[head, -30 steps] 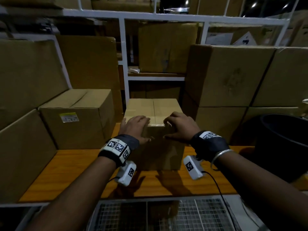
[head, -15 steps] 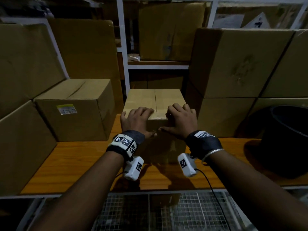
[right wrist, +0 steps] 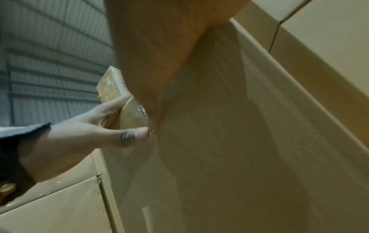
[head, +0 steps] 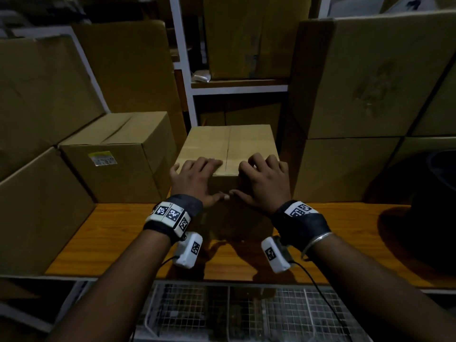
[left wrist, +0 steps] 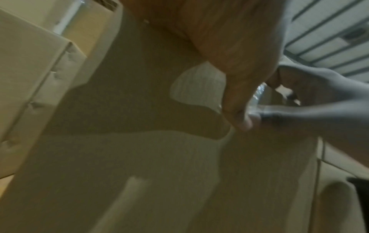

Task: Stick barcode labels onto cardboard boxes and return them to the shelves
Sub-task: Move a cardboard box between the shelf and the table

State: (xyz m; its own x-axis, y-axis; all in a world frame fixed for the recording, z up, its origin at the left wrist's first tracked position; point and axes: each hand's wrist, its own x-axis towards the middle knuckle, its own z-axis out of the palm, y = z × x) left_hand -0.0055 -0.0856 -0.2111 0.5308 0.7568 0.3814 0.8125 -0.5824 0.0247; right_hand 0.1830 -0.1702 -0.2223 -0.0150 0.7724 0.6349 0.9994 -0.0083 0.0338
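Observation:
A small taped cardboard box point(head: 229, 141) stands on the orange wooden shelf board point(head: 111, 233), between bigger boxes. My left hand point(head: 199, 177) lies over its near top edge, fingers flat on the lid, thumb pressed on the front face. My right hand point(head: 265, 180) rests beside it the same way, fingers arched on the lid, and the two thumb tips almost meet. In the left wrist view my left thumb point(left wrist: 239, 110) presses the box front point(left wrist: 139, 157). The right wrist view shows the left hand point(right wrist: 83, 129) on the box edge. No barcode label shows on this box.
A box with a yellow label point(head: 102, 159) stands close on the left. Stacked large boxes point(head: 357, 82) rise close on the right. A black bin point(head: 424, 193) sits at the far right of the shelf. A wire basket point(head: 222, 314) lies below the shelf edge.
The box has slid a little deeper onto the shelf with both hands on it. My right fingers have uncurled and spread onto the lid.

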